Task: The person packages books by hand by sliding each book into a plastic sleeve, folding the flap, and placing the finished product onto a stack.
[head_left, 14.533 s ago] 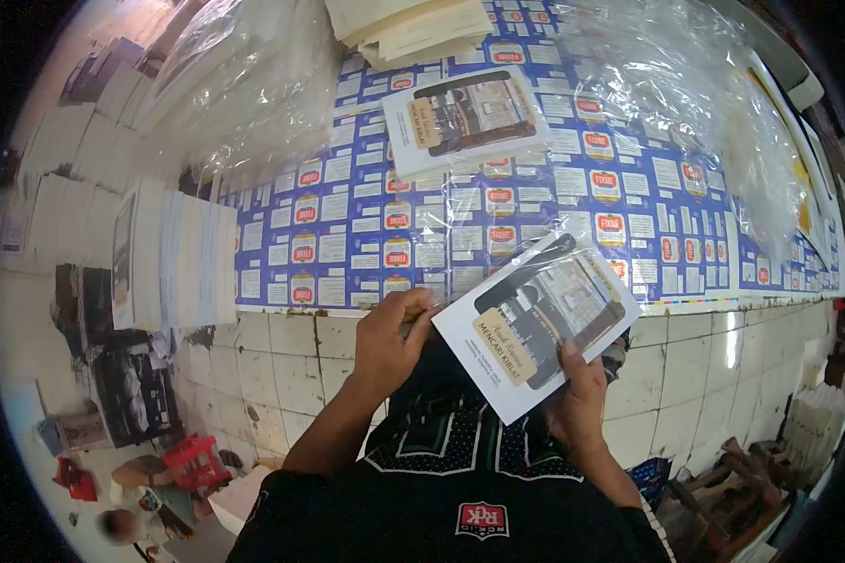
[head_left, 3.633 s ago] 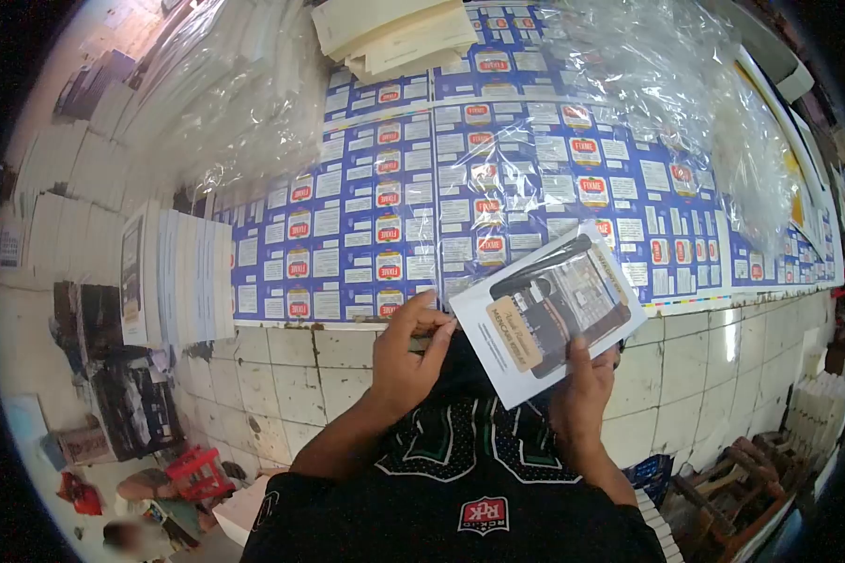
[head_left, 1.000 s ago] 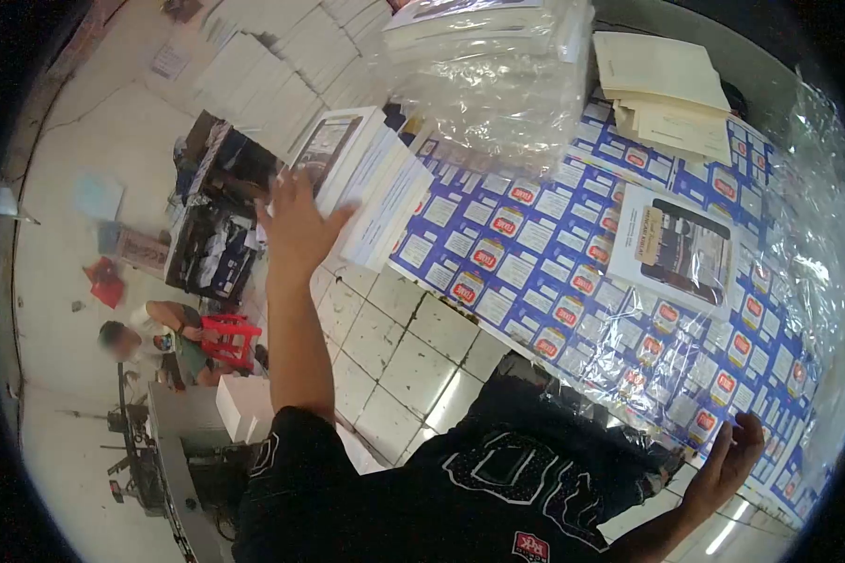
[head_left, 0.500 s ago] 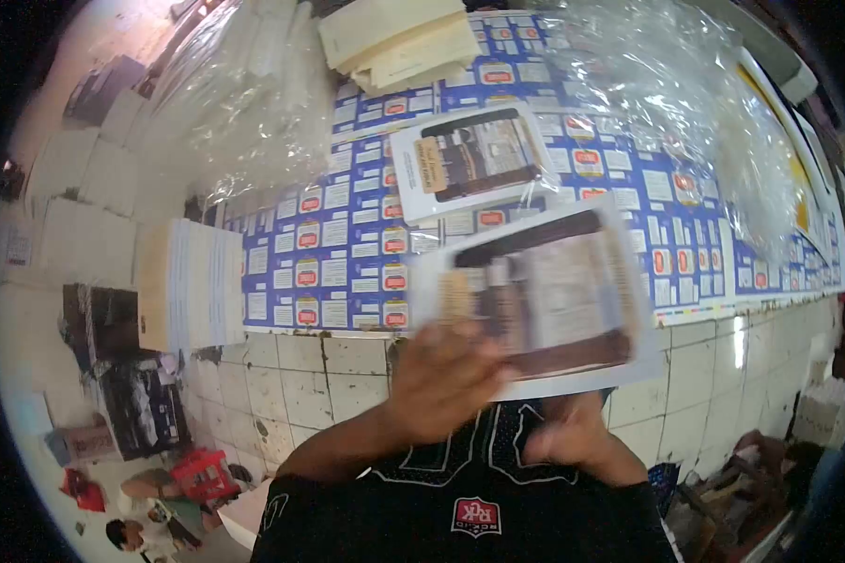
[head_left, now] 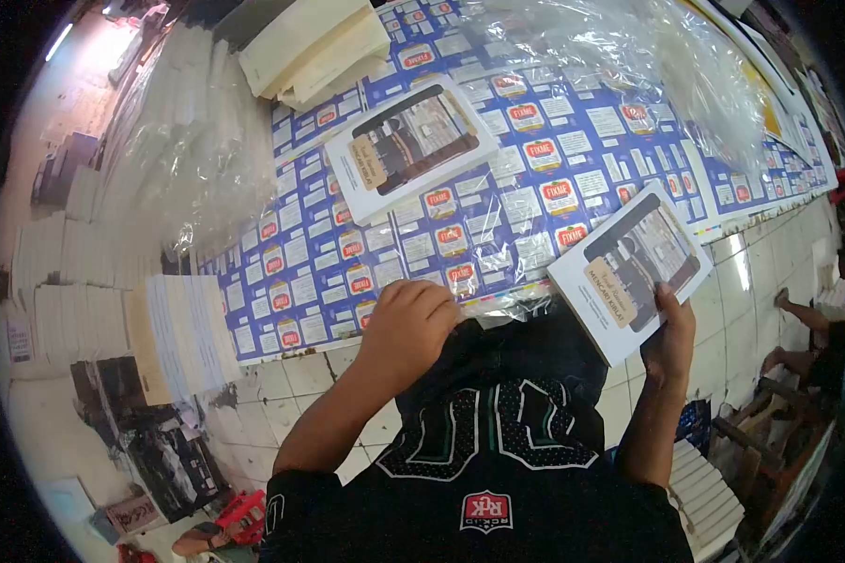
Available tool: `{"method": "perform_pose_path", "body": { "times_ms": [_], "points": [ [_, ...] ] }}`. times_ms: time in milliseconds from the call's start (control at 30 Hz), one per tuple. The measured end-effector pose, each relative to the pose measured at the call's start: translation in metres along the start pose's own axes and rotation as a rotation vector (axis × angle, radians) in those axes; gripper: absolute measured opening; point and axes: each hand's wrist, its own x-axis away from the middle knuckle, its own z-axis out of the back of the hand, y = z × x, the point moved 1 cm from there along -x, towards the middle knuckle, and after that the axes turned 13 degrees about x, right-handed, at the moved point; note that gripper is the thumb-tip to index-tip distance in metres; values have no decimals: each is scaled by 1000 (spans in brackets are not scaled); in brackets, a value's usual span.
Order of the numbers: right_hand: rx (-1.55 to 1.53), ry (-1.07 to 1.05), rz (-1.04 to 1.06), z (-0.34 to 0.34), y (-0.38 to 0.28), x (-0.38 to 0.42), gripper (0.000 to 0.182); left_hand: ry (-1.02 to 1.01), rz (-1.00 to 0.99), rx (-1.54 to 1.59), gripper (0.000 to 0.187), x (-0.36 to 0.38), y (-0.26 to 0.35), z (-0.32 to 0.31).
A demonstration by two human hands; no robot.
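Note:
My right hand (head_left: 671, 338) grips a white book (head_left: 573, 286) by its lower right corner, thumb on the cover. The book has a dark-framed photo and a tan title label, and is tilted beyond the table's front edge. My left hand (head_left: 408, 328) is closed at that edge, its fingers curled down. Clear plastic (head_left: 512, 308) lies just right of its fingertips; whether the fingers pinch it is hidden. Another book with the same cover (head_left: 371, 192) lies on the table, farther back.
Blue printed sheets (head_left: 296, 258) cover the table. Crumpled clear plastic (head_left: 714, 94) lies at the back right, more plastic (head_left: 221, 141) at the left. Cream paper stacks (head_left: 314, 47) sit at the back. A pale stack (head_left: 192, 333) stands at the left edge. Another person's legs (head_left: 803, 319) show far right.
The book has gone to the right and is now in my right hand alone. My left hand has come off its cover and curled at the table edge. The view has shifted.

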Motion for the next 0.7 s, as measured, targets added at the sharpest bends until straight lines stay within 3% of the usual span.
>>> {"method": "perform_pose_path", "body": {
  "times_ms": [100,233,300,400,533,700],
  "points": [
    [61,32,72,16,3,10,59,-37,12,118,16,-4,-2,10],
    [105,-63,60,14,-17,52,72,-94,98,209,19,-7,-3,21],
    [167,-187,8,10,-8,69,78,-75,103,365,22,-10,-2,24],
    [152,-413,-84,-41,-13,95,82,-33,87,226,26,-11,1,30],
    [139,-788,-60,-69,0,102,69,-58,234,293,29,-14,2,36],
    [144,-726,-118,-67,13,107,64,176,226,417,27,-7,-1,31]
  ]
}}
